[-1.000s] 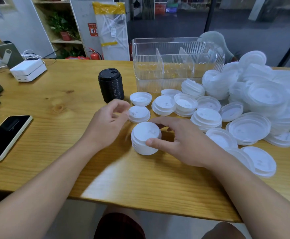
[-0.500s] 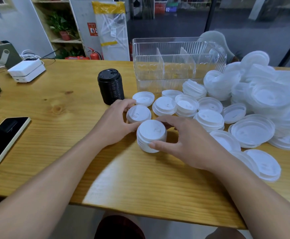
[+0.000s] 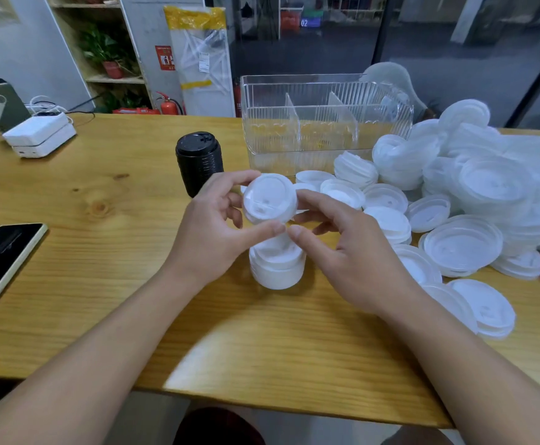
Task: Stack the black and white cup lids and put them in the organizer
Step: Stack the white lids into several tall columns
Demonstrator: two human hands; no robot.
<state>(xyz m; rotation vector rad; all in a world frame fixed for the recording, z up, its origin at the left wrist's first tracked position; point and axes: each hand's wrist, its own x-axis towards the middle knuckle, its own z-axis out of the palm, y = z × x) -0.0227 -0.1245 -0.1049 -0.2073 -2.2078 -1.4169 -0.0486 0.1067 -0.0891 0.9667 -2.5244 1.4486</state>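
Adding another white lid to my stack, still loads to go.

Nearest me on the desk (image 3: 134, 316) is my white stack (image 3: 276, 268), sitting right under both hands. My left hand (image 3: 211, 232) pinches a small white lid (image 3: 269, 198) by its rim, thumb in front and fingers curled round the back, held just above that stack. My right hand (image 3: 352, 252) hovers beside it, fingers loose and not clamped on anything, fingertips near the lid's edge. These lids look featherlight, thin and a bit flexy, so I'd guess rim grips work best and squeezing hard would warp them. Further back sits the black stack (image 3: 199, 163), loose white lids (image 3: 455, 200) piled to the right, and the clear organizer (image 3: 323, 123) behind, nothing in it yet that I can see.
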